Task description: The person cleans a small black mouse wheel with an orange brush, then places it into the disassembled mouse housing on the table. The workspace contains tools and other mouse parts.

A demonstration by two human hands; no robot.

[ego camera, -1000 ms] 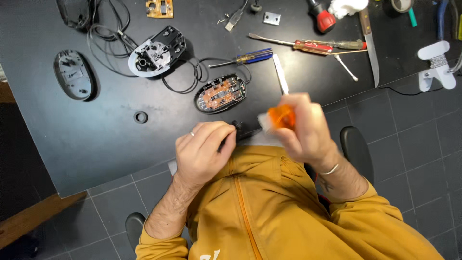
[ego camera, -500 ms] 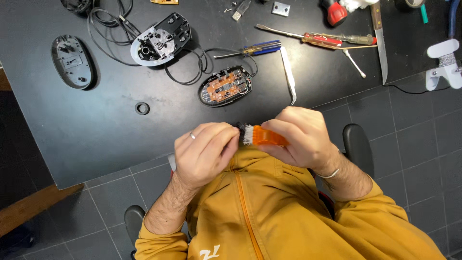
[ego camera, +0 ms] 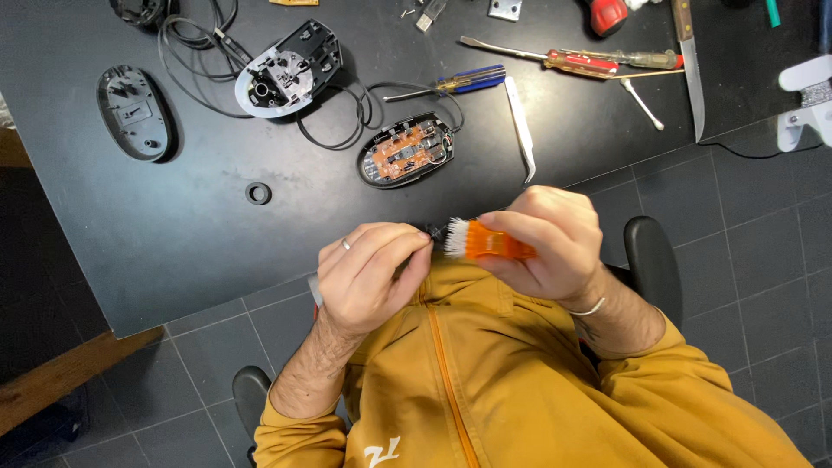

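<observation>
Orange brush (ego camera: pixel 490 243) gripped by right hand (ego camera: pixel 546 243) | bristles touching small black part (ego camera: pixel 431 232) pinched by left hand (ego camera: pixel 368 273)

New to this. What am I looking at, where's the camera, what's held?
No machine here: a person's two bare hands, filmed by a camera on their head looking down. The right hand holds an orange brush, its white bristles against a small dark part pinched in the left hand. On the black table lie an opened computer mouse with an orange circuit board, another mouse base with its cable, a mouse shell, screwdrivers, tweezers and a knife.
</observation>
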